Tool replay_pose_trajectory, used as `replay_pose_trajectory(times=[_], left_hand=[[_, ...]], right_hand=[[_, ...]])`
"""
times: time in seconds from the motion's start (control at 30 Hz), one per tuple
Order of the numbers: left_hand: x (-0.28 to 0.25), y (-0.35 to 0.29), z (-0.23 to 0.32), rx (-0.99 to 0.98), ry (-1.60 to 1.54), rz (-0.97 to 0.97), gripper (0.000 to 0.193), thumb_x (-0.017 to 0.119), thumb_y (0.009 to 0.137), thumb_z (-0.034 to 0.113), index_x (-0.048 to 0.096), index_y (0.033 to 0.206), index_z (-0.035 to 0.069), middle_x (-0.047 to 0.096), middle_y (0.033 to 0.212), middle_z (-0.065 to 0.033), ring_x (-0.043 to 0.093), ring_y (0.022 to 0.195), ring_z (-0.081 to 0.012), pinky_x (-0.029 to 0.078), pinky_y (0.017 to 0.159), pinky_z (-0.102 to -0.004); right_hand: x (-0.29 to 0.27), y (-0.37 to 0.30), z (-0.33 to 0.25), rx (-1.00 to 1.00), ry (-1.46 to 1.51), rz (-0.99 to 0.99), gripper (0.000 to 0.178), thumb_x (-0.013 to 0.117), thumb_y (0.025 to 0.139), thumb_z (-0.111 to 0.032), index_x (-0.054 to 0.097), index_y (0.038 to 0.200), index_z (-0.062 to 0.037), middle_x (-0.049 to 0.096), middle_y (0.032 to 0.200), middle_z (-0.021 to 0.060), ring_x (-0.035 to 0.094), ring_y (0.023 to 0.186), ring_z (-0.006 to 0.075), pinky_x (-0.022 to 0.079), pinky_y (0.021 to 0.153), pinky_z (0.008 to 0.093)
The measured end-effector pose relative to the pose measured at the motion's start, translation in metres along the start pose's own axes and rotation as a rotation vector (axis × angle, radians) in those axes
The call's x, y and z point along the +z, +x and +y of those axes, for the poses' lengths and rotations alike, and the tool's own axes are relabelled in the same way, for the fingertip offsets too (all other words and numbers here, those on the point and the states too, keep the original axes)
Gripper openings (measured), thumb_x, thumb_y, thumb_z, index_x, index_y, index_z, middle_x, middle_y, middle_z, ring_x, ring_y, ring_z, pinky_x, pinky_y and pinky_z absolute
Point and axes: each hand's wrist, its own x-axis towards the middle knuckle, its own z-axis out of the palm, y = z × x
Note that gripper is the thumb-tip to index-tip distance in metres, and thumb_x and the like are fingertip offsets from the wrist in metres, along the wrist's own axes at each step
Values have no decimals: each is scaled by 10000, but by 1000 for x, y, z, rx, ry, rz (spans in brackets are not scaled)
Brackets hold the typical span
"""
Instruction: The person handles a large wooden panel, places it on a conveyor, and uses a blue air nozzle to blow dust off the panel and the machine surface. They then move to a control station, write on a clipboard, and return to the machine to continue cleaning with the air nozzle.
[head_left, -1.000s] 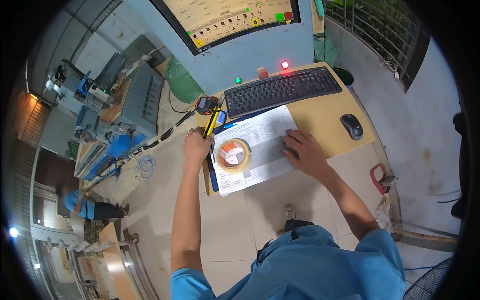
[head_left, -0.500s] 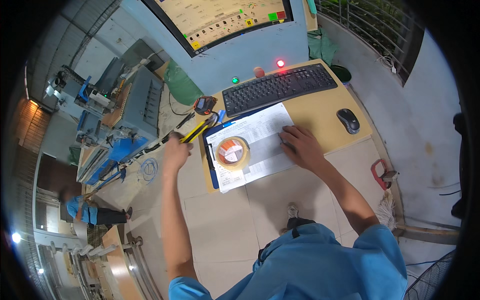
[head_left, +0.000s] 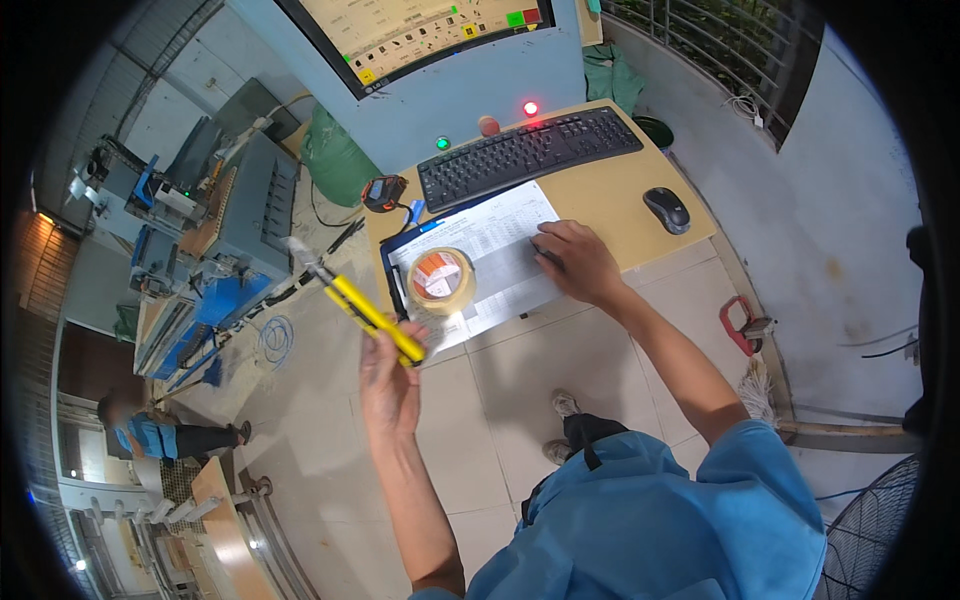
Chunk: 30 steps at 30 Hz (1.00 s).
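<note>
One yellow cutter [head_left: 362, 310] clasped in the left hand [head_left: 389, 385], right hand [head_left: 580, 262] apart on papers [head_left: 500, 220], grip unclear

We see a yellow-and-black utility knife [head_left: 370, 318] gripped near its lower end by the left hand [head_left: 390, 388], slanting with its metallic front end up and to the left; that end is blurred, so we cannot tell how much blade shows. The knife hangs just left of a dark blue clipboard [head_left: 388, 267]. On this board we see white papers [head_left: 500, 216], printed with tables and with a grey area across them. The right hand [head_left: 580, 263] rests at their right edge, fingers bent. A translucent, yellowish tape roll [head_left: 464, 289] with an orange-and-white label lies flat on the papers' left part.
</note>
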Motion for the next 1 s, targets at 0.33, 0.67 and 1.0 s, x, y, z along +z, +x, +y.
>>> replay_pose_trajectory(times=[0.33, 0.67, 1.0], left_hand=[[90, 14, -50, -121, 283, -91, 494, 488, 1055, 486, 633, 997, 17, 494, 611, 8, 427, 478, -74, 330, 435, -232], [136, 77, -109, -153, 594, -35, 400, 491, 1056, 326, 655, 896, -2, 513, 593, -1, 407, 452, -71, 298, 417, -247], [131, 104, -126, 368, 1242, -16, 302, 537, 990, 188, 650, 1065, -82, 660, 929, -180, 625, 856, -350, 496, 798, -436]], right_hand=[[-15, -25, 4, -70, 17, 98, 193, 696, 861, -143, 686, 1036, -63, 683, 1126, 98, 627, 1088, 319, 510, 928, 429], [-40, -42, 33, -165, 215, 53, 267, 713, 843, -103, 673, 1094, -22, 648, 1184, 118, 613, 1106, 312, 507, 960, 437], [-47, -36, 38, -113, 267, -10, 286, 713, 834, -128, 672, 1095, -19, 633, 1203, 125, 575, 1143, 302, 483, 979, 430]])
